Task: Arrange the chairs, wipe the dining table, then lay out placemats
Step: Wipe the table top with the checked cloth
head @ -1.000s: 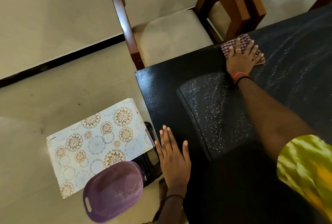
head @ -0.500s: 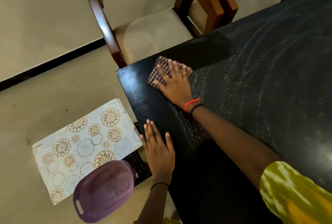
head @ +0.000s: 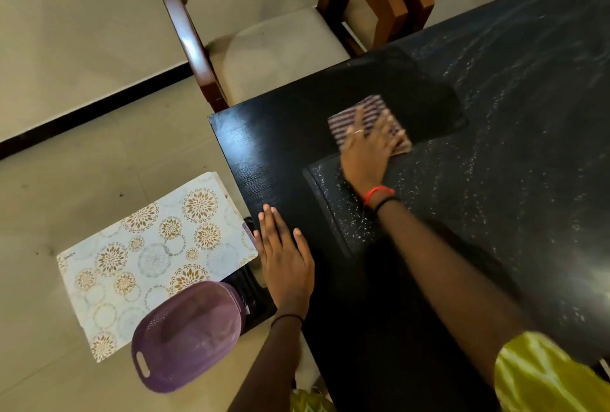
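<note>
Black and glossy, the dining table [head: 412, 279] carries both hands near its left corner. The right hand [head: 366, 154] presses flat, fingers spread, on a checked cloth [head: 369, 114] a little in from the far edge. The left hand [head: 285, 259] lies open, palm down, at the left edge. Patterned placemats [head: 148, 253] rest just beside that edge, touching a purple basket [head: 188, 335]; a wooden chair [head: 264, 38] stands at the far edge.

A checked purple-and-white cloth [head: 369, 121] lies flat on the black counter [head: 478, 180] near its corner; floral placemats [head: 148, 256] lie stacked beside it; cushioned wooden chairs [head: 264, 41] stand pushed against its far edge.
</note>
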